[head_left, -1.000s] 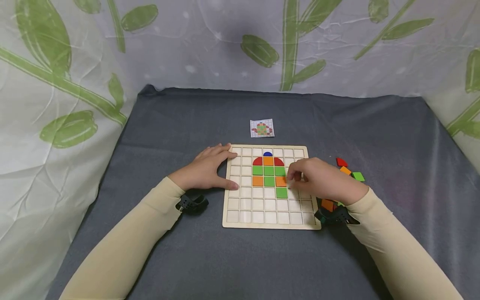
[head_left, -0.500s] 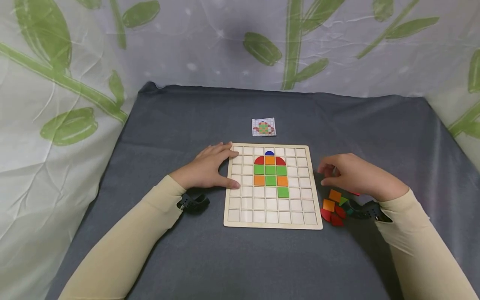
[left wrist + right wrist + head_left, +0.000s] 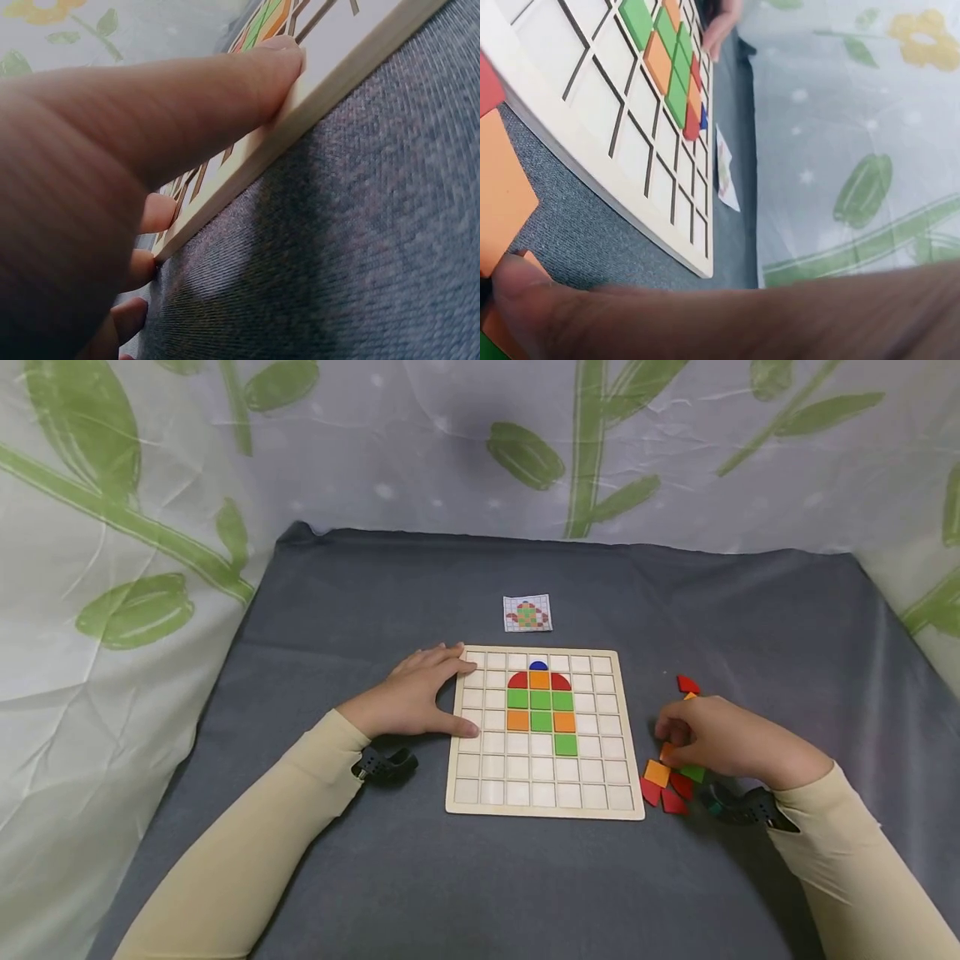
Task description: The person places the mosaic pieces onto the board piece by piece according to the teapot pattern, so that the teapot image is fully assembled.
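Observation:
A wooden grid board [image 3: 465, 806] lies flat, with green, orange, red and blue tiles set in its middle squares. The left hand [image 3: 412, 693] rests on the board's left edge, thumb [image 3: 262, 79] on top of the frame and fingers spread toward the far corner. To the right of the board, the right hand [image 3: 731, 739] reaches down into a loose pile of tiles, fingers bent. Its thumb [image 3: 525, 300] is right at an orange square tile [image 3: 666, 750]; the other fingertips are hidden, so I cannot tell whether it is pinched.
Beyond the board lies a small printed card [image 3: 527, 613] showing a coloured grid pattern. Around the right hand are red quarter-round tiles [image 3: 673, 802], another orange tile [image 3: 657, 773] and a green tile [image 3: 693, 772]. Dark grey cloth [image 3: 375, 877] covers the table.
The right hand has left the board's tile pattern, moved right and come down over the loose tiles. The left hand stays in place on the board's edge.

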The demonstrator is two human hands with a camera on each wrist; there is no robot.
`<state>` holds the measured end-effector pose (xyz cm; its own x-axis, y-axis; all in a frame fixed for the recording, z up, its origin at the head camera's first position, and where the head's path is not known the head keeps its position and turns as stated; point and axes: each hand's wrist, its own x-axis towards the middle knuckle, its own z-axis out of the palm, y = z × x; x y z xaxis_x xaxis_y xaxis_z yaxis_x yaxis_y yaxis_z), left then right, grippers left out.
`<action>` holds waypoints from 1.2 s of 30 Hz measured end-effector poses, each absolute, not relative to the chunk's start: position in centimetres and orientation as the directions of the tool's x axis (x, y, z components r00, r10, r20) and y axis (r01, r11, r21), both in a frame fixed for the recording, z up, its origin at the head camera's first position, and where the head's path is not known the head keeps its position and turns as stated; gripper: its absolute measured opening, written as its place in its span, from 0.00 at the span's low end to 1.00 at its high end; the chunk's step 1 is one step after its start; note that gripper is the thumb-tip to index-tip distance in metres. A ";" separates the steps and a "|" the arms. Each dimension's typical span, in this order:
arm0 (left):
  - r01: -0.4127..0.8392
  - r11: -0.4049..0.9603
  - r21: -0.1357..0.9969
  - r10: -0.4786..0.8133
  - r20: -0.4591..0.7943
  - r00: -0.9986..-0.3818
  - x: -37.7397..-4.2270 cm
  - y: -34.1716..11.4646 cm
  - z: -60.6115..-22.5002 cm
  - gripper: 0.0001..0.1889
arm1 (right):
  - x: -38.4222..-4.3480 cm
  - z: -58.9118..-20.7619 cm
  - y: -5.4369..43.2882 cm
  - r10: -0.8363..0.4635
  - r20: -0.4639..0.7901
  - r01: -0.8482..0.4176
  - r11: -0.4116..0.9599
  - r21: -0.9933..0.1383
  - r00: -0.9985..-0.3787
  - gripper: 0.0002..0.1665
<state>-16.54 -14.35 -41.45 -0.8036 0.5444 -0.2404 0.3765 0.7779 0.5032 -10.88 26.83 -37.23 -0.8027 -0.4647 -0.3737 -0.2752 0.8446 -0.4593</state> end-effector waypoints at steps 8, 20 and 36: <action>0.379 0.773 0.508 0.550 -0.238 -0.801 -16.5 -14.6 -41.3 0.54 | -10.9 -36.3 25.9 -0.457 -0.367 -0.271 0.847 -0.458 -0.810 0.09; 0.367 0.775 0.514 0.542 -0.244 -0.804 -16.4 -14.8 -41.4 0.54 | -12.0 -34.9 20.7 -0.551 -0.273 -0.397 0.795 -0.459 -0.788 0.10; 0.372 0.776 0.509 0.544 -0.245 -0.802 -16.5 -14.4 -41.1 0.54 | -13.6 -35.7 14.1 -0.675 -0.236 -0.515 0.704 -0.489 -0.699 0.11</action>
